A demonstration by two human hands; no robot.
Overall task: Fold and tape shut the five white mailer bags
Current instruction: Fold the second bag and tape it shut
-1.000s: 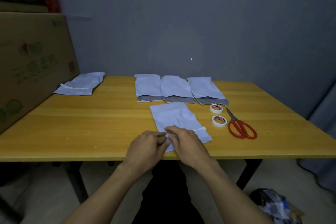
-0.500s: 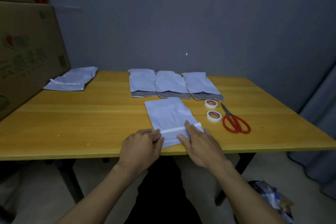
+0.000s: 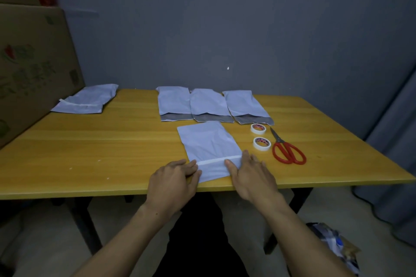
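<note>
Mailer bags: five on the tabletop (image 3: 112, 146). The near bag (image 3: 207, 144), flap folded, lies at the near edge; a row of three (image 3: 208, 102), grey flaps open, lies toward the far edge; the corner bag (image 3: 87, 101) lies far left.
Hands: the left hand (image 3: 173, 177) and right hand (image 3: 252, 173), fingers flat, press the near bag's flap ends.
Tape: two, the far roll (image 3: 258, 128) and near roll (image 3: 261, 143).
Scissors: one red pair (image 3: 287, 150), beside the rolls.

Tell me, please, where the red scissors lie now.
In the head view the red scissors lie on the table, on its right side, just right of the nearer tape roll and beyond the right hand.
</note>
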